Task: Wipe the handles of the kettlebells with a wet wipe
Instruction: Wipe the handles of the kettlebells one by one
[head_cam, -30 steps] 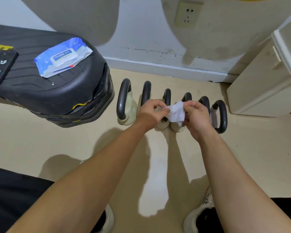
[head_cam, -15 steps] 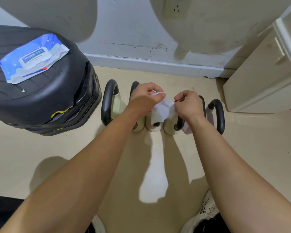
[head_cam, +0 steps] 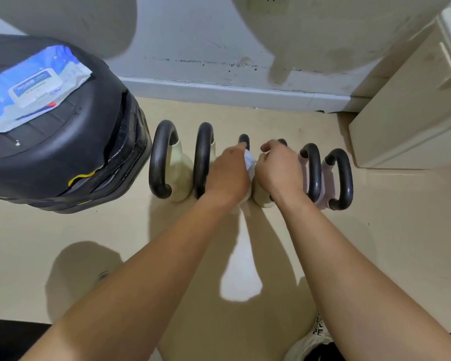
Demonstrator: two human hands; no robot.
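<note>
While they hover over the middle of the row of kettlebells [head_cam: 180,178] on the floor, my left hand [head_cam: 229,173] and right hand [head_cam: 276,170] both pinch the wet wipe [head_cam: 250,161], just above the third handle [head_cam: 244,140]. Assessment: wipe being readied, this handle not yet wrapped. Next move requires folding the wipe round the handle and rubbing along its curve.

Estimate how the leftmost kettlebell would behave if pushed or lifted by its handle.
Probably heavy for its size: the leftmost kettlebell has a thick handle over a squat cream body. Likely hard to tip or roll, standing upright on the floor. The smooth-looking handle might be a bit slick.
</note>
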